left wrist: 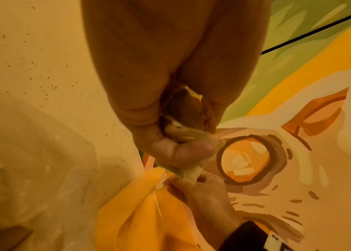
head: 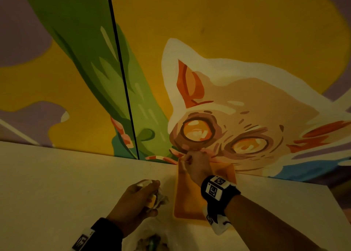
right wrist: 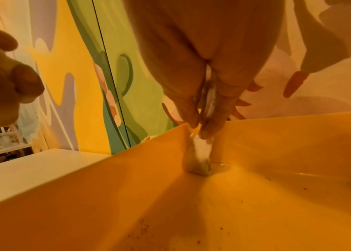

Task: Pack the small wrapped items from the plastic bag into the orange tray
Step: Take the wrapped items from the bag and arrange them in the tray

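Setting one wrapped item [right wrist: 199, 157] into the orange tray's [head: 187, 209] far corner, pinched by our right hand [head: 197, 168] | left hand [head: 135, 198] beside the tray clutches more wrapped items [head: 158, 198] | plastic bag [head: 153, 239] on the surface [head: 57, 184], nearer than the tray.

The left hand [left wrist: 170, 118] curls its fingers round a bunch of small wrapped items [left wrist: 187, 134], their pale wrappers poking out past the fingertips. Beyond it the right hand [left wrist: 202, 191] reaches into the far corner of the orange tray [left wrist: 140, 220]. Crinkled clear plastic bag [left wrist: 26, 161] lies on the speckled counter [left wrist: 30, 51].
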A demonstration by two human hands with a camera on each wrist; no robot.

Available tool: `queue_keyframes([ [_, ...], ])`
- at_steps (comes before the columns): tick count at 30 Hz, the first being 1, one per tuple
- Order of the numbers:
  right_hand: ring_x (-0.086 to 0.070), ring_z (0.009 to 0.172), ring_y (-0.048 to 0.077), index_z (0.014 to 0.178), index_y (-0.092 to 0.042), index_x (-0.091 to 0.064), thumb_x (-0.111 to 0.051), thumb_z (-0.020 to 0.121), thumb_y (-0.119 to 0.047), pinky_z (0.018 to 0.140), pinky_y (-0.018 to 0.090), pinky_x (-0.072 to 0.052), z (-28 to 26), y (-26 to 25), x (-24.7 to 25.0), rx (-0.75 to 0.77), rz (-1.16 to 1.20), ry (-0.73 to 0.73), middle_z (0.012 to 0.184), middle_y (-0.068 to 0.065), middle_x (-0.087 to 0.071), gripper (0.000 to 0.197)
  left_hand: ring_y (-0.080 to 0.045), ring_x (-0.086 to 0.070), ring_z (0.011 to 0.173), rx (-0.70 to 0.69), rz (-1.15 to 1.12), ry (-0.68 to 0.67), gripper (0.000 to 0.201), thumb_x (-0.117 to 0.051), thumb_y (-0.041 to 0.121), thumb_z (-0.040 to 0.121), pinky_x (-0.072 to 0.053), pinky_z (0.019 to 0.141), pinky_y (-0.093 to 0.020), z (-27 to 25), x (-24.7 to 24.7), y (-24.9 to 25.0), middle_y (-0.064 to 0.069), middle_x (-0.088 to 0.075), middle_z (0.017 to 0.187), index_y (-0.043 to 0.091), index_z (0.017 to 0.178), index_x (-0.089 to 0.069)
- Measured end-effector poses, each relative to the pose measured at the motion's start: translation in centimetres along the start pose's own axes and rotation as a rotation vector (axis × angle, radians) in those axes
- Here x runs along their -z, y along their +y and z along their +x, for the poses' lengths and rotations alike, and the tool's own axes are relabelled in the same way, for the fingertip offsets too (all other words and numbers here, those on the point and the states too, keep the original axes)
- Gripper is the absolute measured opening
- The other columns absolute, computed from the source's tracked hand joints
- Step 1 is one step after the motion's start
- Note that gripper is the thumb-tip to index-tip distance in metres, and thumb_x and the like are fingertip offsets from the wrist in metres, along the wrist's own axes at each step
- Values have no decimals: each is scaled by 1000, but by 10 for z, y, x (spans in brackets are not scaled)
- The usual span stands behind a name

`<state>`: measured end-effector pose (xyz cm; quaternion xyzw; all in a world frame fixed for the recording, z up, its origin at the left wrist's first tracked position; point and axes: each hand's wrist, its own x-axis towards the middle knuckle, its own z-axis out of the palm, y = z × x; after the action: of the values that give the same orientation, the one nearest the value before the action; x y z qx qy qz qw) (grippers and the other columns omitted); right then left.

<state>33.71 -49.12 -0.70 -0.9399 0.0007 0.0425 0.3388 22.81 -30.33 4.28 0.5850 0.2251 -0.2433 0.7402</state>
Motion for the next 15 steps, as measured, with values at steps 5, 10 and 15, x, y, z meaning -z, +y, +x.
queue_keyframes([
  [5, -59, 83, 8, 84, -18, -65, -63, 87, -3, 63, 8, -40, -19, -11, 11, 4, 130, -29, 87, -6, -63, 16, -30, -67, 82, -16, -68, 16, 28, -56, 26, 95, -43, 51, -29, -4, -4, 0, -12, -62, 62, 2, 81, -58],
  [10, -63, 87, 4, 94, -23, -69, -66, 89, -15, 77, 17, -54, -80, -51, 38, 187, 351, -197, 94, -12, -67, 10, -22, -64, 68, -35, -143, 63, 32, -52, 28, 97, -42, 50, -29, -7, -9, -4, -10, -55, 56, 2, 79, -57],
  [15, -59, 87, 3, 104, -33, -66, -78, 78, -26, 72, 14, -50, -125, -66, 39, 300, 252, -380, 104, -13, -59, 30, -28, -63, 72, -12, -167, 156, 32, -52, 29, 98, -49, 63, -35, -16, -27, -7, -17, -68, 81, 2, 90, -65],
])
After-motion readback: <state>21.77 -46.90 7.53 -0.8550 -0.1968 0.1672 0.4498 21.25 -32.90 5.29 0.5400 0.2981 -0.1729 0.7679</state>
